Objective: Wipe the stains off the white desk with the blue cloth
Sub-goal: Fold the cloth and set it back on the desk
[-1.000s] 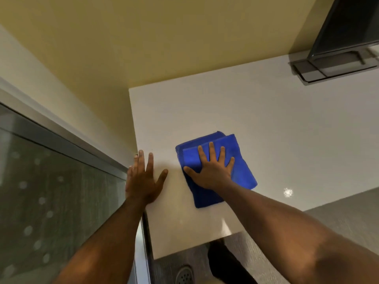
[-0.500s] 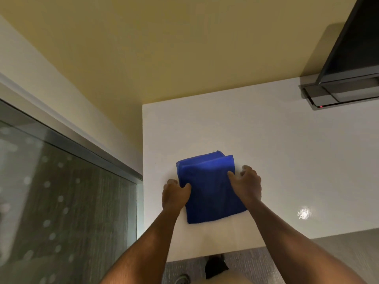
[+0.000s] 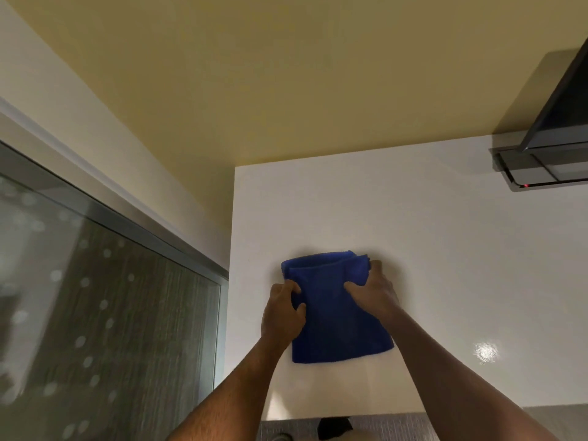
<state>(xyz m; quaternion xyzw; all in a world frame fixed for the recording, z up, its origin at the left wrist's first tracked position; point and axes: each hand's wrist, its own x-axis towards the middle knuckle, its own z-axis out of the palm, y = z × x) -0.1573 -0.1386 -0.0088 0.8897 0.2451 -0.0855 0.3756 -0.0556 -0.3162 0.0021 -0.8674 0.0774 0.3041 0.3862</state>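
A folded blue cloth [image 3: 334, 316] lies flat on the white desk [image 3: 429, 256], near its left edge. My left hand [image 3: 281, 313] grips the cloth's left side, fingers curled over the edge. My right hand [image 3: 374, 289] pinches the cloth's upper right part, where the fabric bunches up. A tiny dark speck [image 3: 249, 260] shows on the desk left of the cloth. No other stains are visible.
A monitor on a grey base [image 3: 541, 167] stands at the desk's back right. A yellow wall [image 3: 286, 74] runs behind the desk. A frosted glass panel [image 3: 105, 313] with a metal frame stands to the left. Grey floor and a dark shoe [image 3: 334, 428] show below the front edge.
A second ago my right hand lay flat on the cloth and my left hand flat on the desk. Both hands have moved to the cloth's sides and closed on it.
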